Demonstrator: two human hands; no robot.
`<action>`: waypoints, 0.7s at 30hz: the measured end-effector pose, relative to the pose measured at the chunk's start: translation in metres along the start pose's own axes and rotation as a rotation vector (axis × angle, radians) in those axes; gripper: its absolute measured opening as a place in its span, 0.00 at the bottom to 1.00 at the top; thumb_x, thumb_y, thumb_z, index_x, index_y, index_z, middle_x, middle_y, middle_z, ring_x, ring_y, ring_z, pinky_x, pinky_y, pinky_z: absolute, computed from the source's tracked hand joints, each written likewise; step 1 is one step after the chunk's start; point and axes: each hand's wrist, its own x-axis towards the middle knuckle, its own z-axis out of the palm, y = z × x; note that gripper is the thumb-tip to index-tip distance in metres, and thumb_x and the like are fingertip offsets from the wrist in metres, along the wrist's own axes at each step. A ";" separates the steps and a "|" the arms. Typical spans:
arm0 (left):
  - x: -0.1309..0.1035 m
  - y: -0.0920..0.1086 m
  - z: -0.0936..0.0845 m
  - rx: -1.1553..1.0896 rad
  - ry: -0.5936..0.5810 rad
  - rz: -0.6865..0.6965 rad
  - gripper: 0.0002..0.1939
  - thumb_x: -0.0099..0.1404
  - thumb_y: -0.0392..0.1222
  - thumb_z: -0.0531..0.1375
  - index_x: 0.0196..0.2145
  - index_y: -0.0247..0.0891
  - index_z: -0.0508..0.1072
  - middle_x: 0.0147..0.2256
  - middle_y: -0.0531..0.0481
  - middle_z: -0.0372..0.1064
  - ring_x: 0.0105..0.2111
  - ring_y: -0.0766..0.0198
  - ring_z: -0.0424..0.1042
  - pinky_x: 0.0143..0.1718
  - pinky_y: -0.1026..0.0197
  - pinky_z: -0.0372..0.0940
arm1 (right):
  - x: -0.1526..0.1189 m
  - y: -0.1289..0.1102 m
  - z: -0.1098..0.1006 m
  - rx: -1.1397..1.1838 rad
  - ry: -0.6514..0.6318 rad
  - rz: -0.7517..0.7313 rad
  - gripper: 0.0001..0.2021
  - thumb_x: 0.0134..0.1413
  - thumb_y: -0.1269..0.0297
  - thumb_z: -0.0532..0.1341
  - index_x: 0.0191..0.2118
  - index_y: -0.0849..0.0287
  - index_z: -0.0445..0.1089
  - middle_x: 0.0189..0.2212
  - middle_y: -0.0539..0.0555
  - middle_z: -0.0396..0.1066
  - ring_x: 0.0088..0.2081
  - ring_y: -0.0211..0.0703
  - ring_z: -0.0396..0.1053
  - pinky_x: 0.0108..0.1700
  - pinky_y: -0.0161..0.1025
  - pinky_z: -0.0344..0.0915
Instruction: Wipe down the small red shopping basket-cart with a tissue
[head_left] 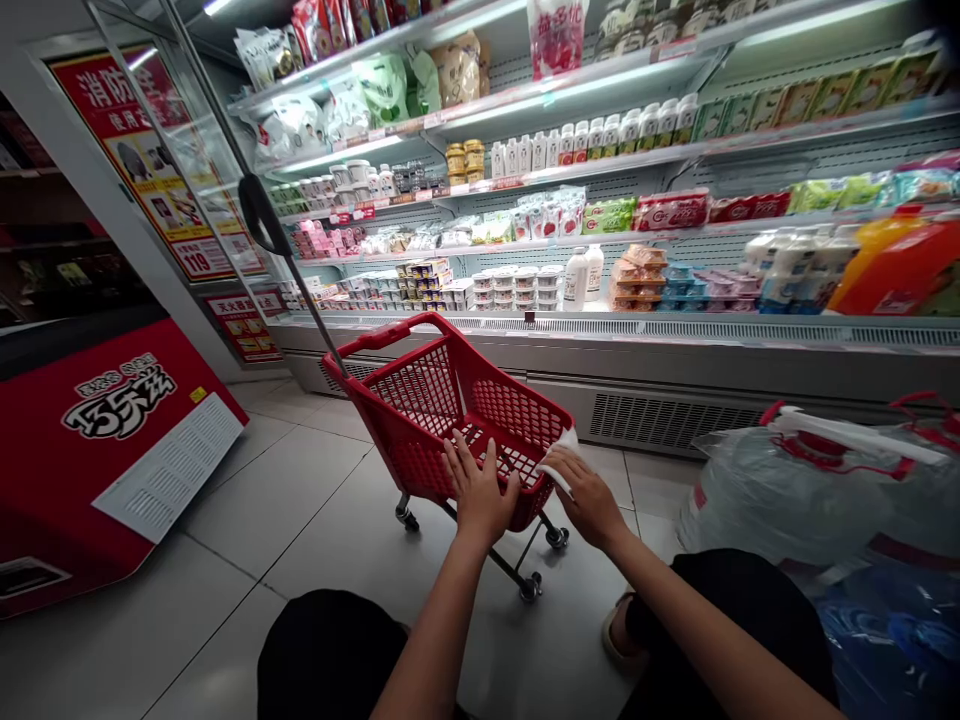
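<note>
A red plastic shopping cart (420,400) with a mesh basket stands on wheels in front of me. Against the side of its basket, near the front, my left hand (481,492) rests with its fingers spread and holds nothing. My right hand (581,495) is at the cart's front corner, closed on a white cloth (559,465) that lies over the rim. Part of the cloth is hidden under the fingers. A long dark pole (300,285) rises from the cart's handle.
Behind the cart runs a refrigerated shelf (675,352) of dairy goods and drinks. A red freezer (112,440) stands at the left. Large wrapped water bottles (787,490) are at the right, beside my knee. Grey floor tiles (315,500) lie around the wheels.
</note>
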 end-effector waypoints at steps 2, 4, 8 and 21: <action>0.002 -0.003 -0.001 0.003 -0.001 0.001 0.34 0.68 0.49 0.63 0.68 0.41 0.65 0.76 0.40 0.19 0.73 0.29 0.26 0.71 0.30 0.37 | -0.007 -0.020 0.006 0.025 -0.004 -0.036 0.20 0.71 0.64 0.52 0.64 0.54 0.68 0.60 0.57 0.71 0.67 0.53 0.62 0.66 0.58 0.65; 0.004 -0.007 -0.002 0.004 0.000 0.007 0.32 0.69 0.50 0.61 0.68 0.41 0.66 0.76 0.41 0.22 0.74 0.31 0.27 0.71 0.30 0.38 | -0.014 -0.041 0.010 0.037 -0.016 -0.070 0.23 0.69 0.66 0.52 0.67 0.55 0.64 0.62 0.57 0.70 0.68 0.53 0.61 0.67 0.58 0.64; 0.006 -0.018 -0.006 0.011 0.003 0.020 0.31 0.70 0.50 0.60 0.67 0.40 0.66 0.76 0.41 0.25 0.74 0.34 0.28 0.71 0.31 0.38 | -0.022 -0.067 0.014 -0.006 -0.051 -0.130 0.32 0.64 0.71 0.53 0.73 0.59 0.54 0.68 0.58 0.62 0.71 0.52 0.53 0.69 0.56 0.61; 0.017 -0.069 -0.038 0.057 -0.124 0.150 0.30 0.69 0.37 0.57 0.67 0.50 0.66 0.76 0.50 0.29 0.75 0.43 0.32 0.71 0.34 0.45 | 0.001 0.010 -0.016 -0.064 -0.064 -0.092 0.25 0.71 0.67 0.50 0.70 0.47 0.61 0.64 0.52 0.68 0.69 0.51 0.59 0.69 0.60 0.60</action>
